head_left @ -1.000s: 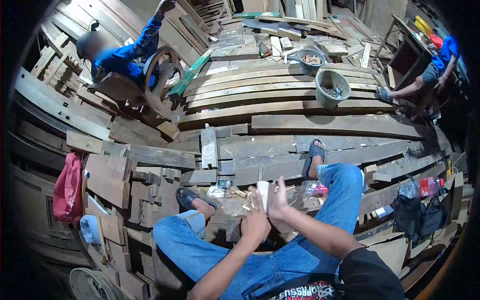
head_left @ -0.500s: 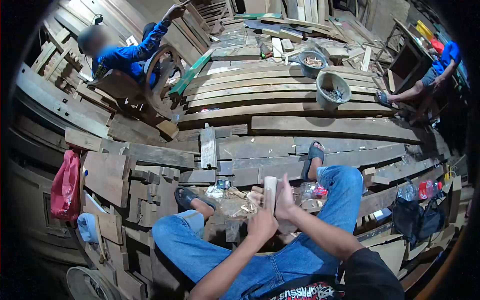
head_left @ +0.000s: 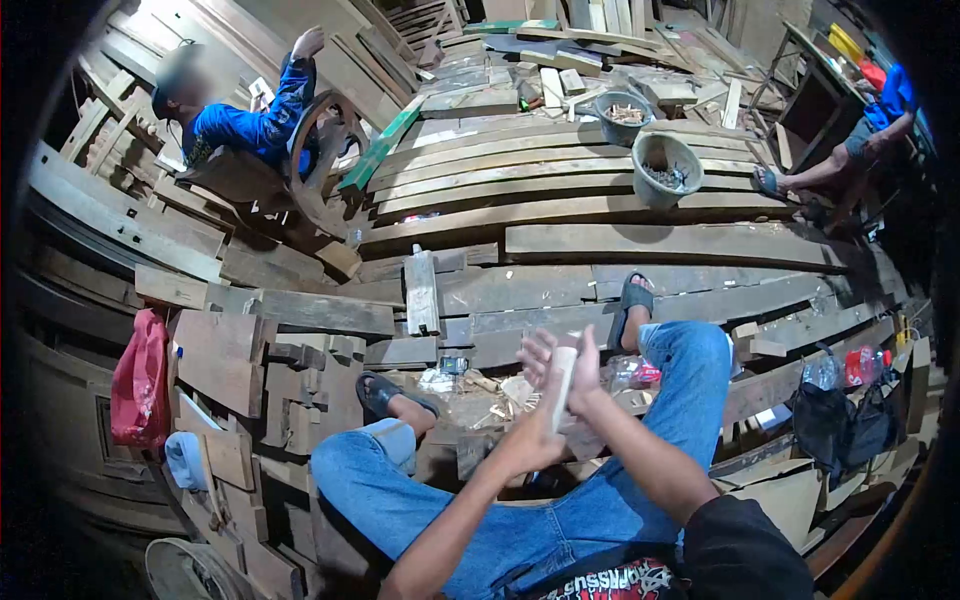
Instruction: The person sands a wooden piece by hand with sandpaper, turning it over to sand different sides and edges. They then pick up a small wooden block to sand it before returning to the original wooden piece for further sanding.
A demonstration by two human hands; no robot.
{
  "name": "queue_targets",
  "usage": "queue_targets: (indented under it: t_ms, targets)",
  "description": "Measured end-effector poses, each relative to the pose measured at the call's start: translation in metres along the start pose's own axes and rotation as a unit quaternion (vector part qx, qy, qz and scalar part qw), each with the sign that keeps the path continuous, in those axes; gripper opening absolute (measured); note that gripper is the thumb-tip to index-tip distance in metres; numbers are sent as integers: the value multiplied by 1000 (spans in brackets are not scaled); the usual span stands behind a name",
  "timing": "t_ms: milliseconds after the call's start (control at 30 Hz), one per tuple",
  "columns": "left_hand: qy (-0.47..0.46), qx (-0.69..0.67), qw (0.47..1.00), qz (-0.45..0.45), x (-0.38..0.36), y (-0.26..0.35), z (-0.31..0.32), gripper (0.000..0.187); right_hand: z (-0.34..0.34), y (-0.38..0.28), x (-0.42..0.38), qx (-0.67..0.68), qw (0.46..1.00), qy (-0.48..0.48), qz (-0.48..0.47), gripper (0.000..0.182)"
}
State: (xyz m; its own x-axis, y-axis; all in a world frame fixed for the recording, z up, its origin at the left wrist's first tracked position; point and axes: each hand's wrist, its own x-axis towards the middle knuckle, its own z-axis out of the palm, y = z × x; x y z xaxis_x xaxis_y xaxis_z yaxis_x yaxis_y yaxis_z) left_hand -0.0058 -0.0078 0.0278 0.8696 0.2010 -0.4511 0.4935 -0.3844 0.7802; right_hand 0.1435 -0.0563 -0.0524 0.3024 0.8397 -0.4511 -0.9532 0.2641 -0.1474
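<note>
A short, pale, rounded piece of wood (head_left: 563, 378) stands nearly upright, tilted a little right, between my two palms in front of my lap. My left hand (head_left: 537, 432) lies along its left side, fingers stretched out and somewhat spread above. On the other side my right hand (head_left: 584, 392) presses against the wood, with its fingers pointing up. Where each palm touches the wood is partly hidden. Wood shavings and scraps (head_left: 490, 400) lie on the floor just beyond my hands.
Long planks (head_left: 680, 250) cross the floor ahead, with two buckets (head_left: 667, 170) on them. A person in blue (head_left: 240, 130) sits at a curved wooden chair; another person (head_left: 890, 120) is at right. Stacked boards and a red bag (head_left: 141, 380) are left, a black bag (head_left: 840, 415) right.
My left fingers have unwrapped from the wood and stretched out. The wood has shifted right and leans more, now between both palms. The seated person's raised hand has drawn back left and down.
</note>
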Motion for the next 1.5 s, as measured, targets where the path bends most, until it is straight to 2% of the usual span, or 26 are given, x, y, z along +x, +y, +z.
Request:
queue_targets:
  t_ms: [33,133,167,200,267,333,367,467,533,600,633,733,833,867,933,967,1000,1067,1100,1167,1200,1233,1333,1367,1433,1500]
  targets:
    - [24,-30,998,41,3,-5,15,105,-5,-10,8,-33,999,3,-42,92]
    - [-4,-7,1000,27,19,-29,15,104,-24,-5,6,50,999,2,-17,89]
    - [25,0,997,67,26,-44,12,104,-27,6,3,38,999,-14,1,86]
    - [32,9,999,19,23,-37,0,104,-27,16,4,-9,1000,-9,19,86]
    - [68,22,997,33,23,-37,1,104,-30,25,9,-25,998,-33,41,86]
    - [16,54,998,35,13,-35,11,104,-25,8,14,9,999,-19,28,85]
    - [35,26,998,46,11,-33,22,104,-31,-3,18,42,997,-58,12,86]
    - [23,20,999,21,20,-32,10,104,-30,-4,15,67,996,-54,24,84]
    - [50,17,999,-6,31,-38,-5,105,-28,18,11,6,999,-23,42,84]
    - [49,-46,998,12,36,-59,-4,104,-27,26,14,-18,999,-14,43,84]
    - [60,-35,996,50,32,-60,1,102,-26,19,18,-13,999,-17,37,84]
    - [65,-37,993,89,18,-35,28,99,-26,-7,24,35,999,5,-8,87]
    - [50,-29,997,41,23,-29,9,102,-24,1,15,60,996,-61,19,83]
    - [48,-21,998,27,24,-25,0,103,-27,13,14,30,997,-56,30,83]
    - [107,-28,994,20,26,-29,-2,103,-19,23,11,0,998,-27,50,83]
    - [69,-6,997,-24,20,-30,3,102,-18,17,13,-30,997,-62,35,83]
    - [32,33,999,-16,15,-24,6,103,-23,8,18,-3,998,-64,22,82]
    - [45,33,998,20,16,-32,32,104,-29,-16,23,46,998,-42,-24,81]
    - [53,19,998,35,16,-28,30,104,-28,-14,20,48,997,-51,-12,81]
    - [55,8,998,-12,22,-23,6,103,-22,-3,12,45,997,-67,15,79]
    - [58,3,998,-35,24,-22,-3,102,-18,10,8,-12,997,-74,14,78]
    - [102,-26,994,17,26,-34,-3,99,-15,16,5,-30,997,-59,26,78]
    - [110,15,991,79,17,-42,13,96,-11,8,10,-6,999,-48,22,77]
    - [27,10,999,-33,12,-22,11,94,-14,-3,14,35,999,-36,8,76]
    - [87,10,993,83,17,-27,16,95,-20,-11,17,35,999,-39,-13,75]
    - [-1,-61,992,-107,22,-18,-1,100,-26,6,10,7,999,-34,9,73]
